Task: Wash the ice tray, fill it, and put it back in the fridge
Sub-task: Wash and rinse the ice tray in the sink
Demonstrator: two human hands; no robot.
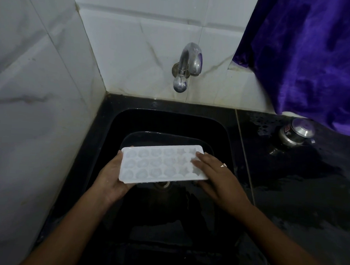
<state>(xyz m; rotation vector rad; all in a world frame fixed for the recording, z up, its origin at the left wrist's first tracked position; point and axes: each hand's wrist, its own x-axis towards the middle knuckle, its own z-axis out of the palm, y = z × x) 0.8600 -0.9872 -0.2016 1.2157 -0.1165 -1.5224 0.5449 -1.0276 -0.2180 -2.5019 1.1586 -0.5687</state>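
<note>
Bare forearms, silver ring on right hand

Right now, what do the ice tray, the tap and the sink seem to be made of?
Ice tray: white, slightly translucent plastic, matte, with moulded cells. Tap: polished metal, probably chromed; it mirrors the purple cloth. Sink: glossy black, maybe stone or composite; the look leaves that open.
</note>
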